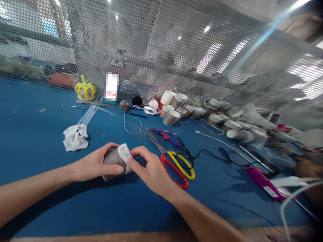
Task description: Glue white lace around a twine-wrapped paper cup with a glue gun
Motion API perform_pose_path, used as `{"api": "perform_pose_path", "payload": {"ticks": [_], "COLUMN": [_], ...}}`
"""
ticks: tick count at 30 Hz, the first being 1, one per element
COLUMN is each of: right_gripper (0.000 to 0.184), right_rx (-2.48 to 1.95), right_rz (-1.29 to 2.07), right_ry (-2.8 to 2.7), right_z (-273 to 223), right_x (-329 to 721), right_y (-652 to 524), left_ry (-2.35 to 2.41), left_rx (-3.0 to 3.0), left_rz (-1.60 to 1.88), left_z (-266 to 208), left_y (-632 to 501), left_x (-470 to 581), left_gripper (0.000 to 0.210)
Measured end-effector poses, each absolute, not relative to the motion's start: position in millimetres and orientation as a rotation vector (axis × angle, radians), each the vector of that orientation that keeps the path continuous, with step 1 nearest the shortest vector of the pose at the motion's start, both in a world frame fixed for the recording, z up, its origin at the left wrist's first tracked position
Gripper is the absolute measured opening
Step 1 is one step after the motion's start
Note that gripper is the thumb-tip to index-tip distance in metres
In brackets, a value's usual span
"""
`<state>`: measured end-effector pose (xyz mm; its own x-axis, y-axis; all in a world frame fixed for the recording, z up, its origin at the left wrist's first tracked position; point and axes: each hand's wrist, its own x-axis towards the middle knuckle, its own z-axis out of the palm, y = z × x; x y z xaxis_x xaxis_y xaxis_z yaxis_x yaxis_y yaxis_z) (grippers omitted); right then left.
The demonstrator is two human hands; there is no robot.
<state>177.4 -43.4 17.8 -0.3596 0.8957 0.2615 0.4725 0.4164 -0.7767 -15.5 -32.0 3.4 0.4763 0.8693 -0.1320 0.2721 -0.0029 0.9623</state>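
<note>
My left hand (98,163) is wrapped round a small cup wound with grey cord (112,159), which lies tilted just above the blue table. White printed paper (123,152) covers the cup's right end. With thumb and fingers, my right hand (148,168) pinches the edge of this paper. Scissors (163,151) with one red and one yellow handle lie beside my right hand, blades pointing away. Behind them rests a blue glue gun (168,136) with a black cable. A crumpled white paper (75,137) is left of my left hand.
A perforated metal screen (141,43) bounds the far edge of the blue table (75,205). Several cord-wrapped cups (172,117) stand along it. A yellow crown-shaped piece (85,89), a ball of grey yarn (124,105) and a magenta device (264,183) are also there.
</note>
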Motion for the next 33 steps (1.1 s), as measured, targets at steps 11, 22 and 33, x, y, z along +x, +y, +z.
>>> {"api": "perform_pose_path", "payload": {"ticks": [11,22,33], "right_gripper": [0.013,0.026,0.026], "right_rx": [-1.162,-1.03,-0.982], "right_rz": [0.743,0.527,0.518], "right_ry": [-1.959,-1.961,-1.985], "right_z": [15.7,14.0,14.6], "right_x": [176.1,175.9,176.5], "right_y": [-43.4,-44.3,-46.4], "left_ry": [1.127,1.219,1.225], "left_rx": [1.59,1.893,2.068], "left_rz": [0.638,0.588,0.558], "left_z": [3.7,9.3,6.6], "left_y": [-40.1,-44.5,-48.8], "left_x": [-10.5,-8.5,-6.0], "left_gripper": [0.066,0.064,0.069]}}
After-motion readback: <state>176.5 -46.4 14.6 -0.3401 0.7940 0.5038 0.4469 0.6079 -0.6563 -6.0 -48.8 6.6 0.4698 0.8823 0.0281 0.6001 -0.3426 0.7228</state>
